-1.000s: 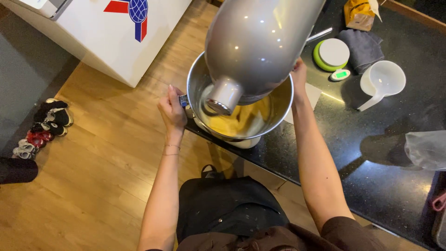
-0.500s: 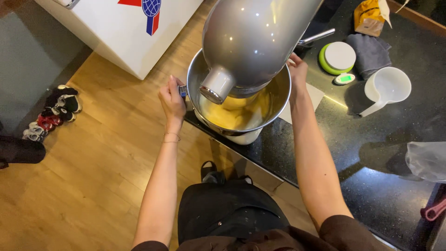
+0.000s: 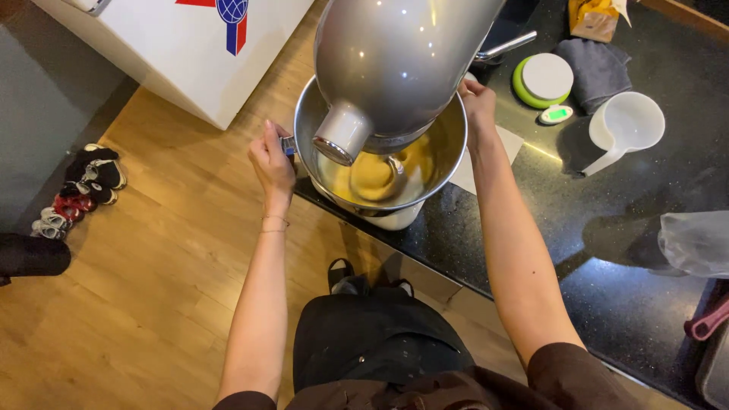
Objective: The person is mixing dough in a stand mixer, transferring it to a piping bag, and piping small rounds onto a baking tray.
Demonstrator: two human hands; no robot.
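Stainless steel mixing bowl [image 3: 448,156] sits under the tilted grey head of the stand mixer [image 3: 395,53], seated on the mixer's white base at the front edge of the black stone counter [image 3: 577,220]. Yellow dough [image 3: 376,176] lies in the bottom w/ the hook in it.

My left hand [image 3: 272,161] is closed round the small handle/clip on the bowl's left rim, thumb up. My right hand [image 3: 477,102] is curled over the far right rim, fingers gripping the edge. Two-sided hold, I judge, because the bowl is wide and loaded; opposite grips keep it level and stop it turning on the base.

Surroundings: white measuring jug [image 3: 624,125] lies on its side, well apart to the right, clear of my forearm. Green-rimmed round scale [image 3: 543,80] and grey cloth [image 3: 600,64] sit further back, near each other. Clear plastic bag [image 3: 695,243] at right edge. Small shoes [image 3: 80,186] on the wood floor, well apart to the left.
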